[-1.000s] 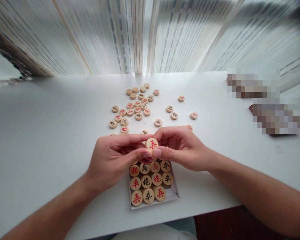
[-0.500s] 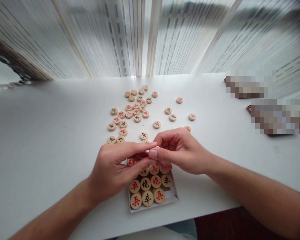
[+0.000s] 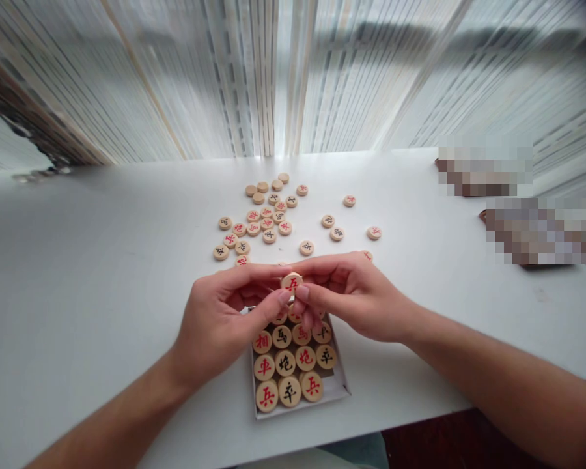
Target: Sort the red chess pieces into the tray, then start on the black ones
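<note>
I have both grips closed on one thing: my left hand (image 3: pixel 229 306) and my right hand (image 3: pixel 354 293) pinch a round, pale wooden disc with a red character (image 3: pixel 292 284) between thumbs and fingers. The disc is tilted, its marked face toward me, above the far part of a shallow white cardboard-like tray (image 3: pixel 339 389). My thumbs sit close together at its lower edge, and the other fingers curl behind, partly hidden.

In the tray I count eleven discs across the three nearest rows: three in the nearest, then four, then four, with red or black characters. More lie farther back, partly covered by my hands, so I cannot count those.

The tray sits near the front edge of the smooth white bench (image 3: pixel 102 260). Toward the back edge, loose wooden discs (image 3: pixel 269 236) lie scattered; five have plain faces up, and the rest show red or black characters. Five of the marked ones lie off to the right. Two blurred-out brownish objects (image 3: pixel 537 234) rest near the right edge. Behind hangs a pale, vertically striped curtain (image 3: pixel 224 78).
</note>
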